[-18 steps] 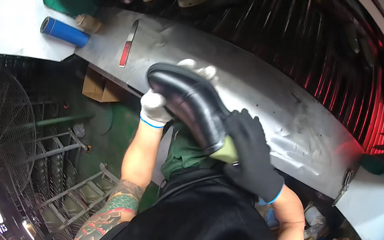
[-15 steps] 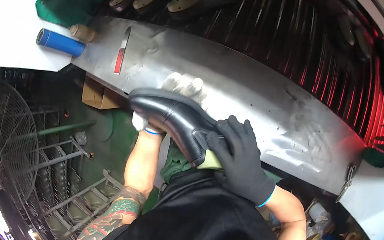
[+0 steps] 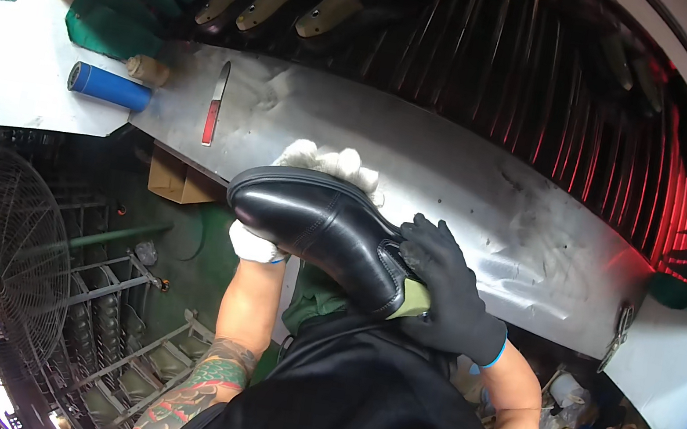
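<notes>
A black leather boot (image 3: 314, 232) lies on its side in the air before me, toe to the left, sole edge facing away. A pale green shoe last (image 3: 412, 300) pokes out of its opening. My left hand (image 3: 259, 245), in a white glove, is closed round the toe part; its fingers show beyond the sole and its palm is hidden behind the boot. My right hand (image 3: 451, 297), in a dark grey glove, spans the boot's opening and the end of the last. Its fingers point away from me along the heel side.
Beyond the boot runs a metal shelf (image 3: 530, 216) carrying a red-handled knife (image 3: 213, 111). A blue roll (image 3: 109, 86) lies to the left. More boots on lasts (image 3: 329, 13) sit on dark rollers (image 3: 472, 65) at the back. A fan (image 3: 0, 252) stands lower left; scissors (image 3: 617, 335) hang right.
The boot has turned so more of its side faces up, and has shifted slightly right. My right hand has slid right and lower, and its thumb no longer lies across the boot.
</notes>
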`<action>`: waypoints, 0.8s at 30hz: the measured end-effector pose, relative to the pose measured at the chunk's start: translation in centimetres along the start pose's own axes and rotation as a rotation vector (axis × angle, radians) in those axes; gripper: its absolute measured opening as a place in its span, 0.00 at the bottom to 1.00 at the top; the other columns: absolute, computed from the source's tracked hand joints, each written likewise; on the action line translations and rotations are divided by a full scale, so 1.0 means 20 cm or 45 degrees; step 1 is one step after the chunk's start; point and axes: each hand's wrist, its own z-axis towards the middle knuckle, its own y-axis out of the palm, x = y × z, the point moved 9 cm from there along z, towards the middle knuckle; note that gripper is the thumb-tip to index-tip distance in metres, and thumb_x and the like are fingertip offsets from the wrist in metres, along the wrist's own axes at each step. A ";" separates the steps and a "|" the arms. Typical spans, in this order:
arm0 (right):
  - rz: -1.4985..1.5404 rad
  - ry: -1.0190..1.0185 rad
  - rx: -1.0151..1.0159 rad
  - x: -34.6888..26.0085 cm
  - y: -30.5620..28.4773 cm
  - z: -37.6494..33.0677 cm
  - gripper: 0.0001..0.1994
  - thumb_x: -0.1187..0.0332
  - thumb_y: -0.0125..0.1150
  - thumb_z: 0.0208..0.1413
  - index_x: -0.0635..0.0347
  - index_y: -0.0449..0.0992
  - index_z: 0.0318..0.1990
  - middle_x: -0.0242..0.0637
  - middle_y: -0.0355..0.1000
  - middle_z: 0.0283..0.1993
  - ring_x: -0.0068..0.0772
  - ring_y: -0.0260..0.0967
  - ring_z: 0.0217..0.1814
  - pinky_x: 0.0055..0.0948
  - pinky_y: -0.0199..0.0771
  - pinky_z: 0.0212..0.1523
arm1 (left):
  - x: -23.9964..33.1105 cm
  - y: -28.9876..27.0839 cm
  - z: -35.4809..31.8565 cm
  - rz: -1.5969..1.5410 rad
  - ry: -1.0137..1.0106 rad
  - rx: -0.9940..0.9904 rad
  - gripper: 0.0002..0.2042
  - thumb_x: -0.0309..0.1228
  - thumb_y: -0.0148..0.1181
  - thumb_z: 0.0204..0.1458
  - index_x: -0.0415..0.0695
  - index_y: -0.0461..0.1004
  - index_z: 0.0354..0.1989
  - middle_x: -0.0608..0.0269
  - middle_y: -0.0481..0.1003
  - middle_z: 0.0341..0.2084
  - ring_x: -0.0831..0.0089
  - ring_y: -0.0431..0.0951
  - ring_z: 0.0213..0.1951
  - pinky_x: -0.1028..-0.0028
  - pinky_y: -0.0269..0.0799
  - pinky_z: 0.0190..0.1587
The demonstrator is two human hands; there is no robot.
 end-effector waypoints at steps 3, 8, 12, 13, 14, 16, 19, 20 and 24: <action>0.104 0.094 -0.079 0.05 -0.03 0.01 0.53 0.65 0.79 0.31 0.54 0.62 0.73 0.49 0.57 0.76 0.61 0.52 0.80 0.60 0.51 0.79 | 0.04 0.13 0.07 0.098 0.059 -0.144 0.20 0.47 0.56 0.66 0.47 0.74 0.57 0.47 0.77 0.55 0.49 0.76 0.58 0.45 0.70 0.64; 0.497 0.305 -0.210 0.13 -0.08 0.05 0.55 0.65 0.78 0.33 0.57 0.58 0.76 0.47 0.58 0.77 0.51 0.55 0.80 0.45 0.56 0.77 | 0.02 0.16 0.18 0.204 0.020 0.129 0.26 0.46 0.62 0.63 0.41 0.70 0.61 0.48 0.73 0.60 0.52 0.73 0.62 0.50 0.69 0.66; 1.193 0.562 -0.112 0.10 0.07 -0.04 0.56 0.72 0.75 0.43 0.59 0.47 0.80 0.41 0.59 0.77 0.36 0.56 0.79 0.38 0.58 0.75 | 0.15 0.03 0.25 0.395 0.424 0.625 0.25 0.39 0.62 0.63 0.38 0.67 0.63 0.50 0.73 0.57 0.59 0.75 0.57 0.57 0.72 0.63; 1.303 0.786 -0.137 0.10 0.11 -0.08 0.53 0.66 0.76 0.45 0.62 0.51 0.79 0.41 0.62 0.76 0.37 0.61 0.77 0.39 0.62 0.74 | 0.18 -0.01 0.22 0.494 0.604 0.699 0.20 0.37 0.58 0.65 0.41 0.69 0.61 0.52 0.76 0.53 0.57 0.75 0.53 0.56 0.74 0.59; 1.403 0.829 -0.115 0.11 0.16 -0.09 0.52 0.65 0.75 0.46 0.63 0.51 0.78 0.43 0.63 0.75 0.38 0.63 0.75 0.39 0.63 0.74 | 0.14 -0.06 0.22 0.438 0.538 0.774 0.19 0.36 0.58 0.64 0.40 0.69 0.60 0.52 0.76 0.52 0.58 0.75 0.52 0.57 0.74 0.58; 1.606 0.919 -0.045 0.12 0.20 -0.13 0.51 0.63 0.73 0.47 0.65 0.52 0.78 0.45 0.65 0.73 0.41 0.65 0.74 0.41 0.65 0.74 | 0.06 -0.16 0.20 0.329 0.389 0.930 0.18 0.33 0.59 0.62 0.39 0.69 0.57 0.51 0.77 0.50 0.59 0.75 0.51 0.58 0.74 0.56; 1.821 1.012 0.071 0.11 0.23 -0.14 0.50 0.62 0.72 0.47 0.66 0.54 0.77 0.46 0.67 0.72 0.44 0.67 0.72 0.42 0.67 0.73 | -0.06 -0.27 0.06 0.304 0.283 1.029 0.16 0.30 0.59 0.61 0.39 0.70 0.55 0.50 0.77 0.48 0.60 0.75 0.51 0.59 0.74 0.56; 1.832 1.022 0.090 0.12 0.25 -0.15 0.49 0.62 0.73 0.47 0.66 0.54 0.77 0.46 0.67 0.71 0.44 0.68 0.72 0.42 0.67 0.73 | -0.08 -0.32 -0.02 0.366 0.254 0.970 0.12 0.28 0.59 0.60 0.39 0.73 0.50 0.54 0.78 0.43 0.65 0.77 0.46 0.64 0.75 0.54; 1.775 1.038 0.066 0.15 0.28 -0.16 0.49 0.60 0.74 0.49 0.65 0.55 0.77 0.45 0.67 0.71 0.41 0.67 0.72 0.41 0.66 0.73 | -0.08 -0.25 -0.17 0.649 0.016 0.881 0.03 0.21 0.62 0.59 0.41 0.75 0.40 0.66 0.76 0.33 0.78 0.75 0.35 0.76 0.74 0.42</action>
